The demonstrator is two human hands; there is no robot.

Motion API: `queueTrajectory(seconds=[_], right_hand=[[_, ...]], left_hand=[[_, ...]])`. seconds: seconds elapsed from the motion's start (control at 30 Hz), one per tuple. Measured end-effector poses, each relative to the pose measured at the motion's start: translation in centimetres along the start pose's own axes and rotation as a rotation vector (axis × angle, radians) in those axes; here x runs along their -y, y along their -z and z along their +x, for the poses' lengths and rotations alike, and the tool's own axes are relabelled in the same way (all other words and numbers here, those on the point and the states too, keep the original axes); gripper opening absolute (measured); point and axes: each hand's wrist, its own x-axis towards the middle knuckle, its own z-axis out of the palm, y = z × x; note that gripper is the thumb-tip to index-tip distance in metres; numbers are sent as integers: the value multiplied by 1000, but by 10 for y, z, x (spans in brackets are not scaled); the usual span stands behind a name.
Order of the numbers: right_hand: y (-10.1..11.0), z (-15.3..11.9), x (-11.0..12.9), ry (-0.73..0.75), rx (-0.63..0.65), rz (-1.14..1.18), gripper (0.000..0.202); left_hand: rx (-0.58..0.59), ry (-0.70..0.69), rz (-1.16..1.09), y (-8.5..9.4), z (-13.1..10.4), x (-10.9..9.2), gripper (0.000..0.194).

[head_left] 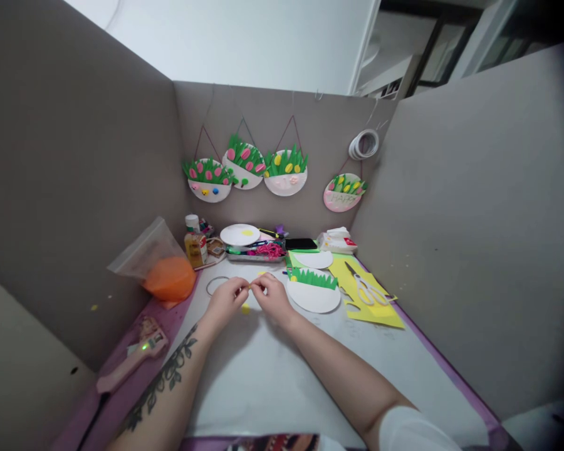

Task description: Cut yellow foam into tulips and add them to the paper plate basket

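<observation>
My left hand (228, 300) and my right hand (271, 299) meet over the white table sheet, fingertips pinched together. Between them is a tiny yellowish piece (250, 286), mostly hidden by the fingers; its kind is not plain. Just below lies a small yellow paper scrap (245, 309). To the right of my right hand rests a white paper plate (314, 297) with a row of green paper grass and a yellow piece at its left end. A thin ring (216, 285) lies beyond my left hand.
White scissors (369, 292) lie on yellow paper (380, 317) at right. A tray of craft bits (256, 255) stands at the back. Left are a glue bottle (196, 244), a bag with orange contents (169, 275) and a glue gun (134, 362). Decorated plates (286, 181) hang behind.
</observation>
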Motion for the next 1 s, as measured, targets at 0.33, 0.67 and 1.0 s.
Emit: queueTrajectory(seconds=[0.33,0.67,1.0], right_hand=[[9,8,-8,19,-77,-69,17],[31,17,-35,-72,52,-529,11],[-1,-8,12,163,71,-399,13]], left_hand=[[-21,53,-51,2,1,-4,18],[-67,280,-145,-2,4,7,19],[-47,278,-110,-8,3,3,23]])
